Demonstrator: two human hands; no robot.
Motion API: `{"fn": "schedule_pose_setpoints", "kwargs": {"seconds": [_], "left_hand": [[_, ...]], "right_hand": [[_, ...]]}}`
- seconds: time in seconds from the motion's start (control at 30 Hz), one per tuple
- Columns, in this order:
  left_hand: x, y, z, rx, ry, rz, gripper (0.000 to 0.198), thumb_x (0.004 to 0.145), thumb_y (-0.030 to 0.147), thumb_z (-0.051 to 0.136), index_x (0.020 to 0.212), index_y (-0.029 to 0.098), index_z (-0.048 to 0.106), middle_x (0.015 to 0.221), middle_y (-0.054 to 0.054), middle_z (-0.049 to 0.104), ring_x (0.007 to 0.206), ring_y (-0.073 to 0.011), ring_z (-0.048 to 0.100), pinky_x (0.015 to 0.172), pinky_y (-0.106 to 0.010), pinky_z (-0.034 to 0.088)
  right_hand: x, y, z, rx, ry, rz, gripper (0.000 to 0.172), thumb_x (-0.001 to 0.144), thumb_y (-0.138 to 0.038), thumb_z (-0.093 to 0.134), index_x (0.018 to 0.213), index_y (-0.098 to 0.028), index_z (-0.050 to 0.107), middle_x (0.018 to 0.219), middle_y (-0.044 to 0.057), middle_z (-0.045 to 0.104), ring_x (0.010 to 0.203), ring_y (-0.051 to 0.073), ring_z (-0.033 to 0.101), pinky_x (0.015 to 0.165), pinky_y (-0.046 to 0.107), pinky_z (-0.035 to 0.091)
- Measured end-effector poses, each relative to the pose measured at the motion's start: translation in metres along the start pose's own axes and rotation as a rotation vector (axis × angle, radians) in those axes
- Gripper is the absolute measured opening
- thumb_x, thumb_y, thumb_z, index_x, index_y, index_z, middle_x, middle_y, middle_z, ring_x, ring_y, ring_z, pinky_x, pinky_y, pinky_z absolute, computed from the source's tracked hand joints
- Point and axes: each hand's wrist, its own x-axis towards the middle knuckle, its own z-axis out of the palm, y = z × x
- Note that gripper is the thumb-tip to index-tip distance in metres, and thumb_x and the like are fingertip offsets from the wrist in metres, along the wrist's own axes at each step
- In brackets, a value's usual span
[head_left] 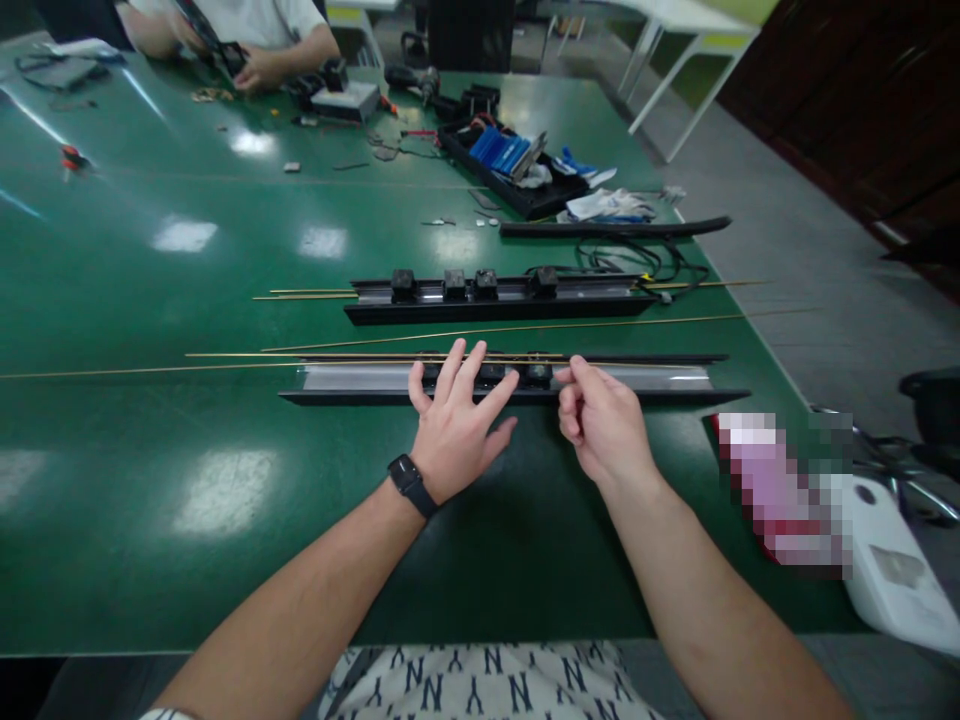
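Note:
A long black channel rail (345,380) with a pale inner strip lies across the table in front of me. Several small black blocks (538,370) sit inside it, some partly covered by my fingers. Thin brass-coloured rods (247,355) run along the rail and stick out past its left end. My left hand (457,425), fingers spread, rests over the rail's middle, across the rods and blocks. Just right of it, my right hand (604,415) is closed in a pinch at a rod's end by the rail; the fingertips partly hide the grip.
Behind lies a second black rail (495,300) with black blocks, rods and dark cables (667,265). Farther back are a black strip (615,229), gloves (609,205), and a black tray (536,195) of parts. A white device (892,560) stands at right. Another person (232,40) works across the green table (247,580).

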Motion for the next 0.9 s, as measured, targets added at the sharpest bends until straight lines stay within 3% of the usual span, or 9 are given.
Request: {"fn": "schedule_pose_setpoints", "kwargs": {"seconds": [0.13,0.27,0.37,0.43,0.53,0.6,0.9], "left_hand": [[0.000,0.000,0.001,-0.014,0.049,-0.012,0.043,0.097,0.043,0.066,0.139,0.036,0.067,0.166,-0.015,0.046,0.159,-0.0358,0.034,0.124,-0.068,0.011],[0.000,-0.001,0.001,-0.030,0.067,-0.017,0.039,0.097,0.042,0.066,0.134,0.035,0.070,0.165,-0.014,0.049,0.158,-0.0348,0.037,0.125,-0.066,0.012],[0.001,-0.001,0.000,-0.035,0.084,-0.027,0.038,0.096,0.042,0.067,0.133,0.034,0.070,0.163,-0.014,0.051,0.157,-0.0344,0.038,0.125,-0.065,0.013],[0.002,-0.002,-0.001,-0.037,0.094,-0.036,0.039,0.097,0.042,0.066,0.134,0.033,0.070,0.163,-0.014,0.051,0.156,-0.0341,0.039,0.124,-0.063,0.016],[0.004,-0.002,-0.004,-0.035,0.102,-0.049,0.038,0.097,0.041,0.065,0.134,0.032,0.069,0.161,-0.014,0.053,0.154,-0.0334,0.043,0.124,-0.061,0.019],[0.006,-0.003,-0.007,-0.034,0.096,-0.045,0.037,0.098,0.041,0.064,0.133,0.031,0.070,0.159,-0.014,0.055,0.152,-0.0328,0.046,0.123,-0.060,0.021],[0.011,-0.008,-0.018,-0.021,0.075,-0.031,0.037,0.098,0.039,0.064,0.133,0.028,0.069,0.156,-0.013,0.058,0.151,-0.0324,0.047,0.123,-0.057,0.026]], "right_hand": [[-0.008,0.004,0.000,-0.182,0.103,-0.276,0.035,0.094,-0.052,0.071,0.082,-0.020,0.067,0.055,-0.004,0.056,0.038,0.008,0.043,0.036,0.020,0.032],[-0.016,0.009,-0.002,-0.536,0.273,-0.723,0.017,0.101,-0.039,0.065,0.101,-0.023,0.071,0.084,0.005,0.072,0.073,0.018,0.068,0.072,0.032,0.057],[-0.015,0.013,-0.004,-0.788,0.232,-1.025,0.017,0.100,-0.030,0.063,0.113,-0.023,0.072,0.105,0.010,0.077,0.099,0.026,0.072,0.094,0.044,0.058],[-0.011,0.016,-0.004,-0.901,0.144,-1.159,0.026,0.099,-0.027,0.063,0.123,-0.021,0.071,0.119,0.013,0.077,0.118,0.030,0.069,0.108,0.050,0.051],[-0.006,0.022,-0.001,-1.076,0.051,-1.148,0.043,0.101,-0.031,0.061,0.142,-0.020,0.063,0.145,0.016,0.067,0.142,0.034,0.057,0.117,0.055,0.043],[-0.004,0.026,0.000,-1.121,0.008,-1.136,0.052,0.102,-0.033,0.060,0.151,-0.019,0.056,0.152,0.017,0.063,0.148,0.033,0.051,0.122,0.056,0.038],[-0.003,0.028,-0.003,-1.074,0.047,-1.126,0.059,0.102,-0.033,0.060,0.157,-0.018,0.049,0.155,0.018,0.059,0.151,0.032,0.048,0.125,0.057,0.033]]}}
